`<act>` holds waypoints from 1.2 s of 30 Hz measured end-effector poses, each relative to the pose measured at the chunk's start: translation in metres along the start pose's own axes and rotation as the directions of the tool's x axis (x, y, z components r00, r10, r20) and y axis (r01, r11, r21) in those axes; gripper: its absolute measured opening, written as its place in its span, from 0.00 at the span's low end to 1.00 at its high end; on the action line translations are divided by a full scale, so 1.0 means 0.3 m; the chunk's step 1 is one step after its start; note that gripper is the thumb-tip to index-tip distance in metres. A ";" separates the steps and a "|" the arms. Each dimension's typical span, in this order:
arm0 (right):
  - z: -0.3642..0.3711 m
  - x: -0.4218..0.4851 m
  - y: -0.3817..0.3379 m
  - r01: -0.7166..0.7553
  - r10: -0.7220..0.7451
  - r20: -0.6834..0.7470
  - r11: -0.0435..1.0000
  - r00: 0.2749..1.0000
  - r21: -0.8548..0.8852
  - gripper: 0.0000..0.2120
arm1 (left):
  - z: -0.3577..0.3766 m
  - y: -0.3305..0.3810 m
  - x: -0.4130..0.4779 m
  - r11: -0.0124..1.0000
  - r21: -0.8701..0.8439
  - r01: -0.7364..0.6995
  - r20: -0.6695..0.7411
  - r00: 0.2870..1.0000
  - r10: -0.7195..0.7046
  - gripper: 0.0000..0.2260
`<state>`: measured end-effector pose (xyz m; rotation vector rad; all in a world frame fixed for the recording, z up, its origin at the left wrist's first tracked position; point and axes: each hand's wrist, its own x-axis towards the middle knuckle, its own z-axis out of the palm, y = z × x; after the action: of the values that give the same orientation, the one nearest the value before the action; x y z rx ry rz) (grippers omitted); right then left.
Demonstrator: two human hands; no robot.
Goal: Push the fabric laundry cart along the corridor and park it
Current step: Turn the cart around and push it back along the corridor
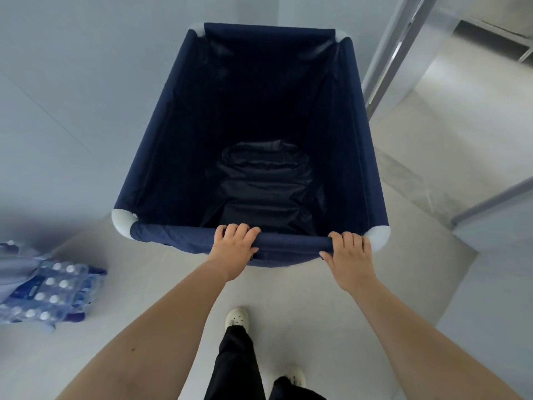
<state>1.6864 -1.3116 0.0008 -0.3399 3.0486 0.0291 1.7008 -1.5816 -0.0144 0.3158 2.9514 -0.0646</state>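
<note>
A navy fabric laundry cart (161, 131) with white plastic corner joints fills the middle of the view, its far end close to a pale wall. Dark crumpled fabric (264, 183) lies at the bottom of it. My left hand (235, 245) is wrapped over the near top rail, left of its middle. My right hand (350, 255) grips the same rail near the right corner. My legs in dark trousers and white shoes show below.
Shrink-wrapped packs of water bottles (52, 295) lie on the floor at the left. A pale wall (86, 82) stands behind and left of the cart. A metal door frame (395, 53) and an opening are at the right, with a threshold strip (415, 186) on the floor.
</note>
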 end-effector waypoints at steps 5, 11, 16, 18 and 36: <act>-0.008 0.100 -0.037 -0.065 0.065 0.003 0.998 0.998 -0.024 0.21 | -0.035 -0.082 0.128 0.999 -0.015 -0.042 0.029 0.999 0.043 0.20; -0.021 0.233 -0.078 -0.149 0.149 -0.007 0.989 0.989 0.001 0.22 | -0.059 -0.179 0.296 0.994 -0.016 -0.104 0.033 0.994 0.104 0.19; -0.025 0.338 -0.095 -0.201 0.201 -0.009 0.979 0.979 0.024 0.21 | -0.077 -0.244 0.435 0.988 0.007 -0.154 0.032 0.988 0.153 0.20; -0.026 0.381 -0.098 -0.219 0.219 -0.018 0.975 0.976 0.029 0.21 | -0.087 -0.265 0.488 0.985 0.016 -0.169 0.031 0.985 0.169 0.20; -0.008 0.639 -0.088 -0.262 0.264 -0.025 0.963 0.964 0.062 0.21 | -0.142 -0.373 0.825 0.975 0.046 -0.216 0.019 0.976 0.215 0.18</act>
<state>1.5056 -1.3795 -0.0117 0.0720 3.0961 -0.0510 1.4316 -1.6372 -0.0131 0.6373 2.8847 -0.1081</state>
